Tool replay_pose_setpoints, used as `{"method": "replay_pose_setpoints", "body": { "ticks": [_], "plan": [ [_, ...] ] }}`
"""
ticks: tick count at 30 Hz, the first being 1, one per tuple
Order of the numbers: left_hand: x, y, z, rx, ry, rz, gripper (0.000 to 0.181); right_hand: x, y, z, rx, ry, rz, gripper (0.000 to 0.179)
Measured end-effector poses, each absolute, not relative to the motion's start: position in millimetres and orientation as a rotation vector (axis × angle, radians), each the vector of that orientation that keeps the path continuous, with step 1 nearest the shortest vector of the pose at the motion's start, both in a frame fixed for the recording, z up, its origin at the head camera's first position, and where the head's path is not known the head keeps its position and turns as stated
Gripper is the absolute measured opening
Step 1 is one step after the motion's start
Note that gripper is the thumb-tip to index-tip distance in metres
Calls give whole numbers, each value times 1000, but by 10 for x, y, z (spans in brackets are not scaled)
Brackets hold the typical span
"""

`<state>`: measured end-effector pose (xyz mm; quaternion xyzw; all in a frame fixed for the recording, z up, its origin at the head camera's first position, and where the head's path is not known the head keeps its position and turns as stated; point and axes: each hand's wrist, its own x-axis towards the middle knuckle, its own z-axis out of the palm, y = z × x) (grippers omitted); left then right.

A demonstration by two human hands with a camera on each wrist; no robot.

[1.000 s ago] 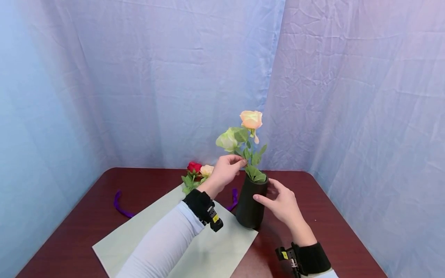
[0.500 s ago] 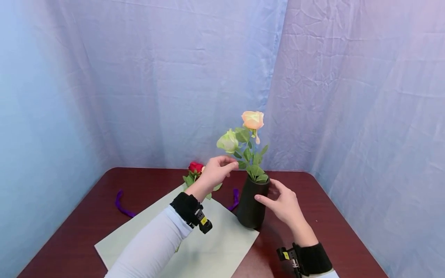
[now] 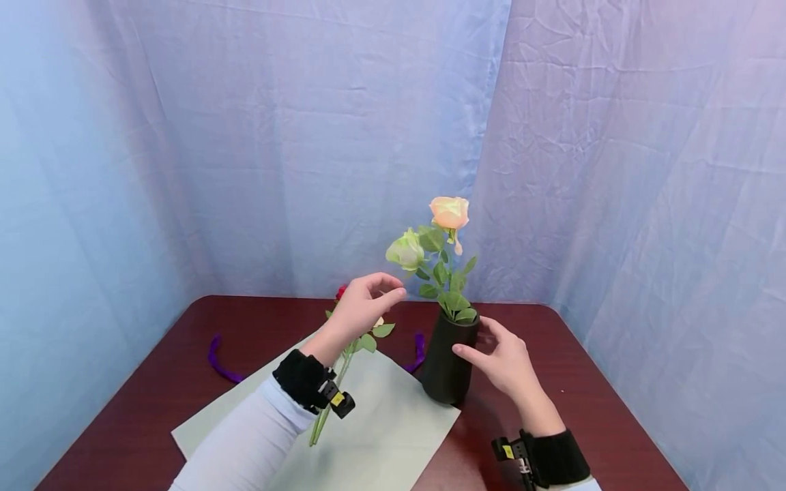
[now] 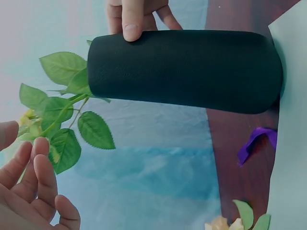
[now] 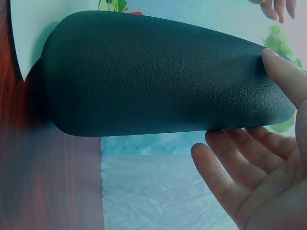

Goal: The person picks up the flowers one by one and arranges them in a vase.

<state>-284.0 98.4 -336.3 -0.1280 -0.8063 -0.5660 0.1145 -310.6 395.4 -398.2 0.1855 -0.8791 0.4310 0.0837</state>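
A black tapered vase [image 3: 450, 361] stands upright at the right corner of the pale sheet. Out of its mouth rise a peach rose [image 3: 450, 213] and a pale green-white rose [image 3: 405, 250] with green leaves. My right hand [image 3: 500, 354] holds the vase near its top, thumb on one side and fingertips on the other, as the right wrist view also shows. Left of the stems is my left hand [image 3: 362, 307], holding nothing; in the left wrist view its loosely bent fingers [image 4: 44, 175] appear close to the leaves, thumb apart from them.
The pale green sheet [image 3: 393, 416] covers the table's middle. On it lie stems [image 3: 321, 423] of more roses, with a red rose [image 3: 341, 292] partly hidden behind my left hand. A purple ribbon [image 3: 221, 365] shows on both sides of the sheet. Curtains [image 3: 344, 150] surround the dark red table [image 3: 589, 423].
My left hand has let go of the green-white rose's stem and moved left and slightly down. The right hand stays on the vase. More of the lying stems now shows.
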Motion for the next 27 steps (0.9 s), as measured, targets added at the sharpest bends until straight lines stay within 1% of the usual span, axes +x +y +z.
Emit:
{"method": "replay_pose_setpoints", "body": {
  "ticks": [10, 17, 21, 27],
  "plan": [
    [-2712, 824, -3392, -366, -2436, -1412, 21, -3093, 3946, -3970, 571, -2607, 1268, 77],
    [-2704, 765, -3478, -336, -2483, -1185, 18, -3095, 3945, -3969, 579, -2606, 1266, 76],
    [-2730, 748, -3525, -301, -2523, -1077, 20, -3097, 3945, -3971, 580, -2606, 1269, 77],
    [-2788, 737, -3610, -167, -2629, -953, 27, -3105, 3946, -3980, 584, -2603, 1270, 77]
  ]
}}
